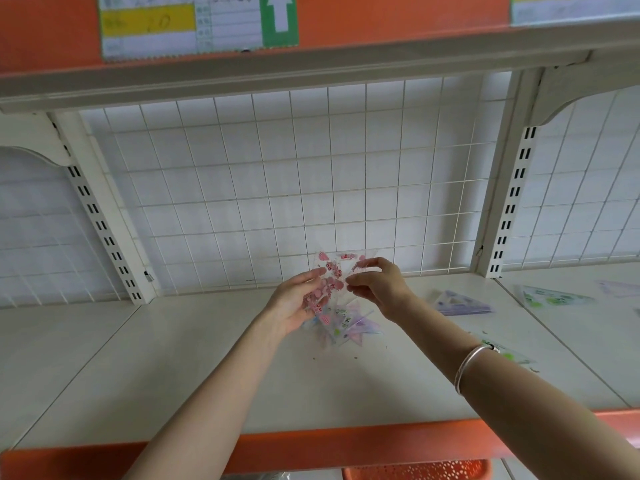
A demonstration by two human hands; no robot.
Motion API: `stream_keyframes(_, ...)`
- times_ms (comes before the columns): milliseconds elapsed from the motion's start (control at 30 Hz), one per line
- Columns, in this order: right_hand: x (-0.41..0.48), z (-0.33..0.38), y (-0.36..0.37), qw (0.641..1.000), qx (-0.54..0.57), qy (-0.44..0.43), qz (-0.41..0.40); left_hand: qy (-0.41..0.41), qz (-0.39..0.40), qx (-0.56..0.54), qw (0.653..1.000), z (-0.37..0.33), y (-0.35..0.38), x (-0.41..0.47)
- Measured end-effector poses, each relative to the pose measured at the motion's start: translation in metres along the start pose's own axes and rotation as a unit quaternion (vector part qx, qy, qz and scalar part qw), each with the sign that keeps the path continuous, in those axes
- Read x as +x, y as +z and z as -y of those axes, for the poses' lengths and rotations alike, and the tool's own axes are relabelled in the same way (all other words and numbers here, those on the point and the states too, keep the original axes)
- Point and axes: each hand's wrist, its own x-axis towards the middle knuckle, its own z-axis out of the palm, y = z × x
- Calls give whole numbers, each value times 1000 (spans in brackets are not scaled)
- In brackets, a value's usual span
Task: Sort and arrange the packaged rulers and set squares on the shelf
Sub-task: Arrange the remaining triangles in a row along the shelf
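Both hands hold a clear packaged set square with pink print [331, 276] upright above the white shelf [194, 358]. My left hand [298, 303] grips its left and lower side, fingers curled around it. My right hand [377, 284] pinches its right edge between thumb and fingers. Beneath the hands lies a loose heap of packaged set squares [346, 325] in purple, green and pink. A purple packaged stack [462, 303] lies to the right. A green one [550, 296] lies on the neighbouring shelf section.
A white wire grid [294, 188] backs the shelf, with slotted uprights [104, 230] on either side. An orange rail [311, 448] edges the front. Another green package [509, 355] peeks out behind my right forearm. An orange basket [415, 471] sits below.
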Motion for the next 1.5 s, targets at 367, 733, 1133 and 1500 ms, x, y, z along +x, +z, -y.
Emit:
stream_keyframes(367,-6,-2,-1,998,-46,25,-17,75,-25,51,996,5,5,0)
stream_keyframes(733,2,-5,-13,851,-464,-245,-18,98,-66,94,989,6,-1,2)
stream_keyframes(1133,1,-12,-16,807,-524,-270,-12,61,-43,14,997,5,-4,-1)
stream_keyframes(1500,-1,-13,-12,837,-509,-200,-22,41,-88,-110,989,7,-6,2)
